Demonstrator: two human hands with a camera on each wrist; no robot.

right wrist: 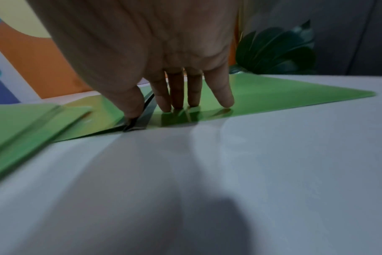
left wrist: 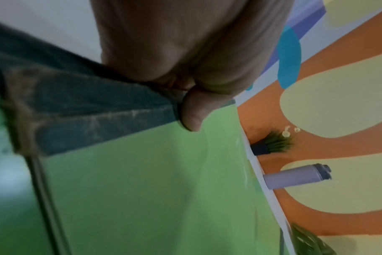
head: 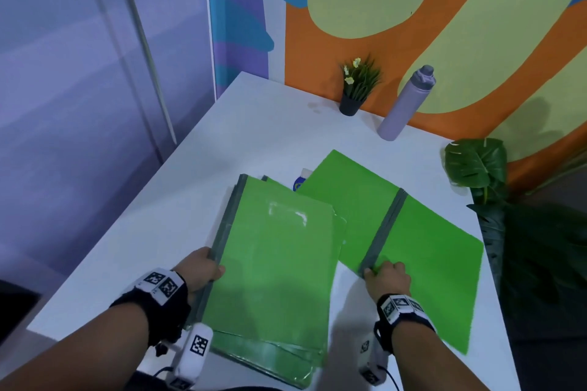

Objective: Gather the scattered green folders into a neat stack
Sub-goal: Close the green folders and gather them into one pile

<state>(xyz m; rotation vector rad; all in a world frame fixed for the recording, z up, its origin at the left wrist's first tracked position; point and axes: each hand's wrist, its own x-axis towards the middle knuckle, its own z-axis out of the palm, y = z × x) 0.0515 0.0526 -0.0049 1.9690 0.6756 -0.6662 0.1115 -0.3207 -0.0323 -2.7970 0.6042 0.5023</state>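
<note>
A pile of green folders (head: 273, 267) with grey spines lies near the table's front edge, its sheets unevenly fanned. My left hand (head: 203, 267) grips the pile's grey spine (left wrist: 94, 112), thumb (left wrist: 192, 113) on top of the green cover (left wrist: 153, 189). To the right, two more green folders lie flat: one (head: 438, 270) at the right with a grey spine (head: 384, 232), and another (head: 349, 190) behind it. My right hand (head: 386, 273) rests on the near end of that spine, thumb at the spine (right wrist: 133, 110), straight fingers (right wrist: 194, 96) pressing the green sheet (right wrist: 283, 93).
A small potted plant (head: 355, 89) and a lilac water bottle (head: 406, 105) stand at the back of the white table (head: 222, 152) by the painted wall. Large dark leaves (head: 479, 168) overhang the right edge. A small blue-white item (head: 300, 181) peeks between the folders.
</note>
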